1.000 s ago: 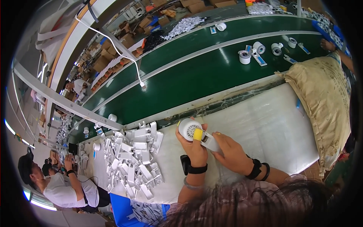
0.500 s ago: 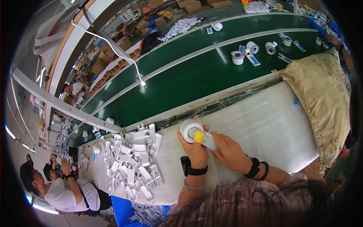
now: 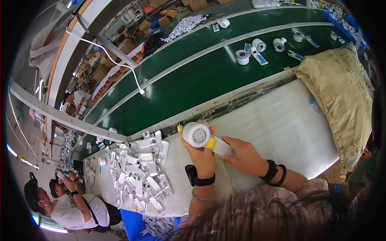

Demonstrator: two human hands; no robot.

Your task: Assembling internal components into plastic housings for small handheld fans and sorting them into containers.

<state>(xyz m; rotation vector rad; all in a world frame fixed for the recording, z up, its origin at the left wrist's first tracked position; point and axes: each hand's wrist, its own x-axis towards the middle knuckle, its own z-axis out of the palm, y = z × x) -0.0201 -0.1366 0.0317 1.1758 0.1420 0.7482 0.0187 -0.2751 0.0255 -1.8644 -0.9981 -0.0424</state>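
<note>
Between my two hands is a white handheld fan point(image 3: 196, 134), its round grille turned up toward me. My left hand point(image 3: 204, 162) is closed round the fan's head from below, with yellow coverings on the thumb and a fingertip. The white handle point(image 3: 222, 148) slants down to the right, where my right hand point(image 3: 248, 156) pinches its end between thumb and fingers. Left of my hands, a heap of white plastic handle parts point(image 3: 140, 172) lies on the pale covered table point(image 3: 277, 128).
A green conveyor belt point(image 3: 181, 90) runs beyond the table, carrying several white fan heads point(image 3: 242, 57). A tan sack point(image 3: 335, 88) stands at the right. A blue bin point(image 3: 132, 225) of parts sits below the heap. A white cable point(image 3: 120, 64) hangs over the belt. Co-workers point(image 3: 68, 209) work at left.
The fan's head has turned so its grille faces me more squarely. My right hand has shifted its hold at the handle's end. The whole view has moved slightly.
</note>
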